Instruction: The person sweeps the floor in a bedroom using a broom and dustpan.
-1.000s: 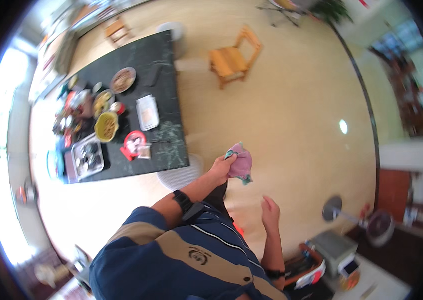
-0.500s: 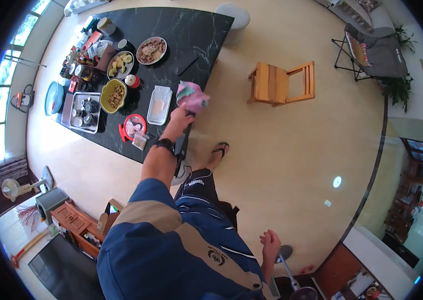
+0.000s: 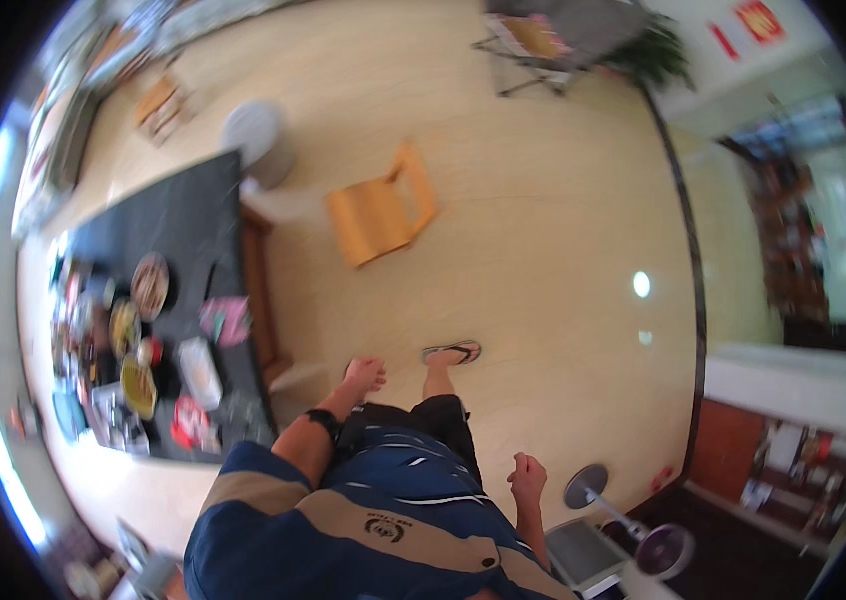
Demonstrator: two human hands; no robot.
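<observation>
My left hand [image 3: 366, 374] hangs in front of me at the right of the dark table, away from its edge. Its fingers are loosely curled, with nothing seen in them. Low on the right, my right hand [image 3: 528, 477] is also curled and appears to hold nothing. On the table near its right edge lies a pink and green cloth [image 3: 226, 320]. Close to it are a white tray [image 3: 201, 373] and a red-rimmed round container [image 3: 193, 424]. The view is somewhat blurred.
The dark table [image 3: 183, 215] carries a yellow basket [image 3: 139, 388], plates of food and several jars. A wooden chair [image 3: 373, 218] stands on the floor ahead, with a grey round stool [image 3: 255, 140] beyond the table corner. A stand's round base [image 3: 586, 487] is at my right.
My left hand has let go of the cloth, which now lies on the table, and has drawn back from the table. My view has turned and the table now appears farther left.
</observation>
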